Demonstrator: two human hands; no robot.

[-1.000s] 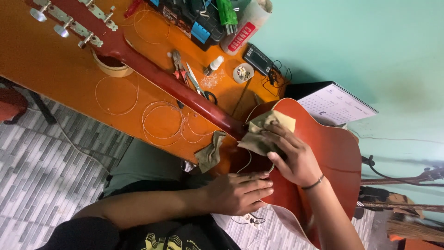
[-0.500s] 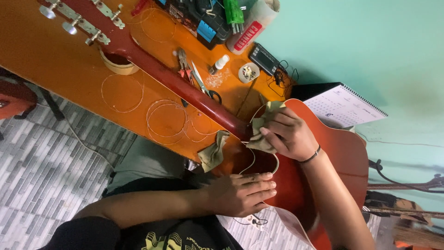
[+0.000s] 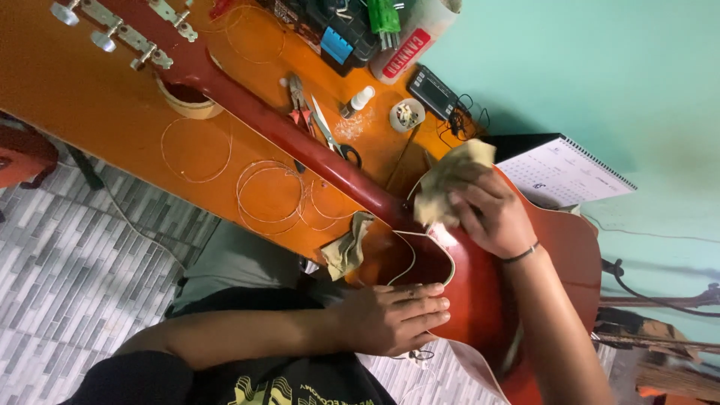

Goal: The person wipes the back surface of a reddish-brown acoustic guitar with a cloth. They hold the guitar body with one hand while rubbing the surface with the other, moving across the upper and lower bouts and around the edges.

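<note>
A red-brown acoustic guitar (image 3: pixel 480 300) lies across an orange table (image 3: pixel 90 112), its neck (image 3: pixel 300 146) running up left to the headstock (image 3: pixel 142 37). My right hand (image 3: pixel 491 214) is shut on a yellowish cloth (image 3: pixel 442 184) and presses it on the guitar's body where the neck joins. My left hand (image 3: pixel 397 319) lies flat, fingers together, on the near edge of the guitar body and holds nothing. A second crumpled cloth (image 3: pixel 346 247) sits tucked under the guitar at the table edge.
Coiled guitar strings (image 3: pixel 270 191) lie on the table beside pliers (image 3: pixel 300 105), cutters (image 3: pixel 330 135), a small white bottle (image 3: pixel 358 101), a round dish (image 3: pixel 406 115) and a tape roll (image 3: pixel 187 101). A black tool case (image 3: pixel 337 30) stands at the back, a calendar (image 3: pixel 562 172) against the green wall.
My right hand has slid the cloth along the guitar body away from me, toward the far side of the neck joint. My left hand has stayed flat on the body.
</note>
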